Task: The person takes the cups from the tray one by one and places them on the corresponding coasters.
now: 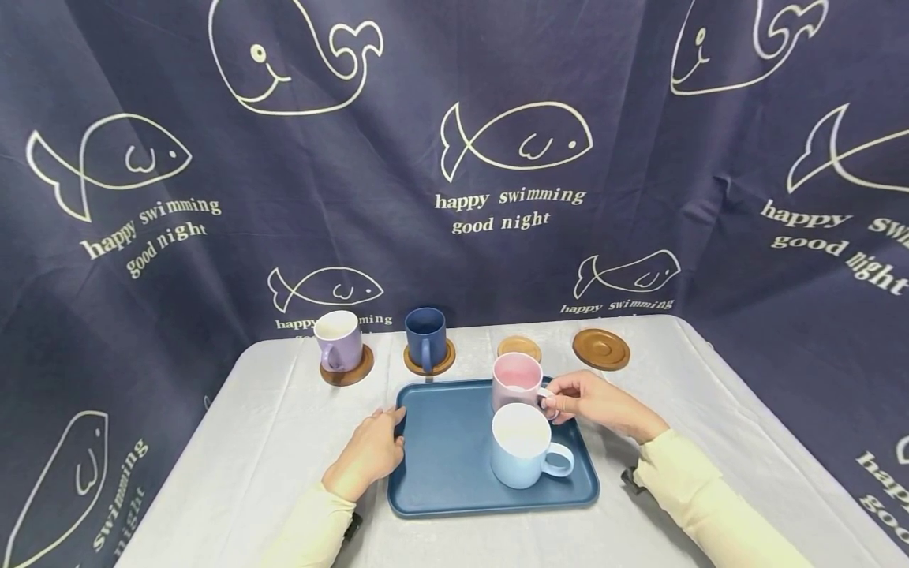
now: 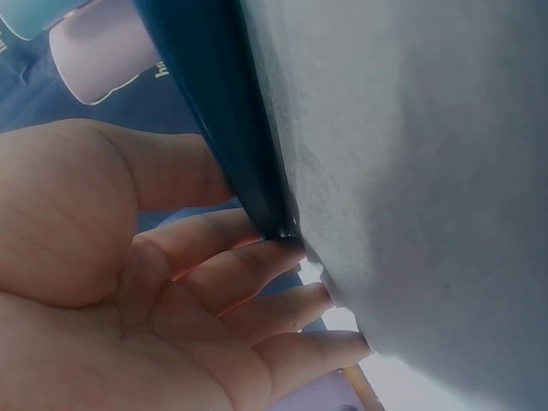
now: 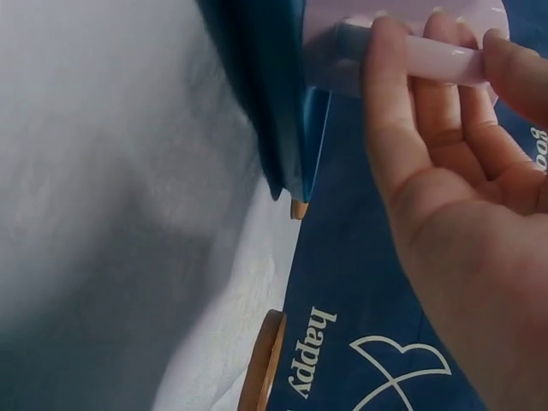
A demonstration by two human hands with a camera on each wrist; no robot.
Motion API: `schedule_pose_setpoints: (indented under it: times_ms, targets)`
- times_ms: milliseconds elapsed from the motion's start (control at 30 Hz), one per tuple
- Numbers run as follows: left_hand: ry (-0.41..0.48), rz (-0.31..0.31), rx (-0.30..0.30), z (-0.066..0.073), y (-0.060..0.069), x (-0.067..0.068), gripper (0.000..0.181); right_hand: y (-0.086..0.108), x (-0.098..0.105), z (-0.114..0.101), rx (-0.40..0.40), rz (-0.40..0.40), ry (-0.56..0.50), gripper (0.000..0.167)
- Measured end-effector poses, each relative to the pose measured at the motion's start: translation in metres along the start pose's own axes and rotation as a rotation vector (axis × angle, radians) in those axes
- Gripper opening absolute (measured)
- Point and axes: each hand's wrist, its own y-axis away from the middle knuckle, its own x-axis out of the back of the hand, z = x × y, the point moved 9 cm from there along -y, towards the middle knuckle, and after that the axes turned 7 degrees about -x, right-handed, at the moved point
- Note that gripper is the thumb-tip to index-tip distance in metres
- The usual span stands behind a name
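Observation:
A pink mug [image 1: 516, 382] is at the far right of a blue tray [image 1: 443, 446]. My right hand [image 1: 595, 401] pinches its handle, as the right wrist view shows with the handle [image 3: 441, 60] between thumb and fingers. Just in front of it on the tray stands a light blue mug [image 1: 517, 450], handle to the right. My left hand [image 1: 369, 451] rests at the tray's left edge. In the left wrist view its thumb [image 2: 175, 171] touches the tray's side, and the extended fingers [image 2: 231, 278] reach along the edge to the table.
Behind the tray, a lilac mug [image 1: 341, 347] and a dark blue mug [image 1: 426, 335] stand on round wooden coasters. A light coaster [image 1: 519, 346] lies behind the pink mug. Farther right is a darker coaster [image 1: 601, 349]. A patterned navy curtain [image 1: 511, 260] hangs behind the table.

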Motion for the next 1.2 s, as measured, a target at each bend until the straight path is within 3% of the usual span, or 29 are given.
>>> schedule_pose_setpoints:
  times_ms: [333,667,1200]
  targets:
    - [-0.002,0.000,-0.001,0.0008,0.0000,0.0005,0.048,-0.0056,-0.0016,-0.0006,0.043,-0.075,-0.016,0.020]
    - [0.001,0.001,-0.009,0.0021,0.0008,-0.0003,0.048,-0.0032,-0.0016,-0.0039,0.102,-0.069,-0.030,0.019]
    - [0.004,0.008,-0.013,0.0023,0.0013,0.0012,0.047,-0.0027,0.0027,-0.0090,0.102,0.092,0.019,0.019]
